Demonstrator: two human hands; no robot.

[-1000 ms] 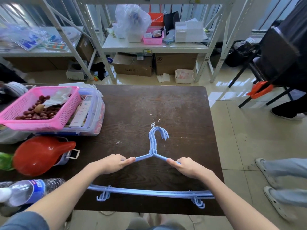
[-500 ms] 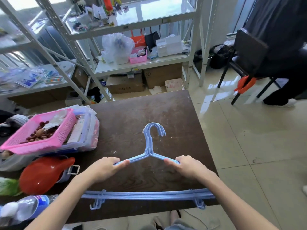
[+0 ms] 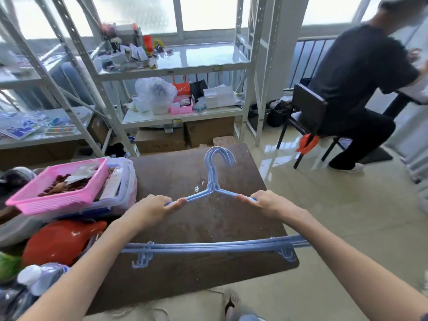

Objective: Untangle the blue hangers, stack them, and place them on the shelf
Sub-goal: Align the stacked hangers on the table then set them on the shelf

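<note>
A stack of blue hangers [image 3: 212, 181] is held lined up above the dark brown table [image 3: 176, 172], hooks pointing away from me towards the shelf. My left hand [image 3: 152, 210] grips the left shoulder of the stack. My right hand [image 3: 268, 203] grips the right shoulder. The bottom bars [image 3: 208, 247] hang near my forearms over the table's near edge. The white metal shelf [image 3: 185, 67] stands behind the table, its upper board partly bare on the right.
A pink basket [image 3: 58, 184] sits on a clear bin at the table's left, with a red jug [image 3: 60, 242] and a water bottle [image 3: 39, 278] nearer me. The shelf's lower board [image 3: 180, 117] holds bags and boxes. A person sits on a chair [image 3: 308, 112] at the right.
Both hands have lifted the stacked hangers off the table and carried them forward. My view has tilted up, so the upper shelf and the seated person show.
</note>
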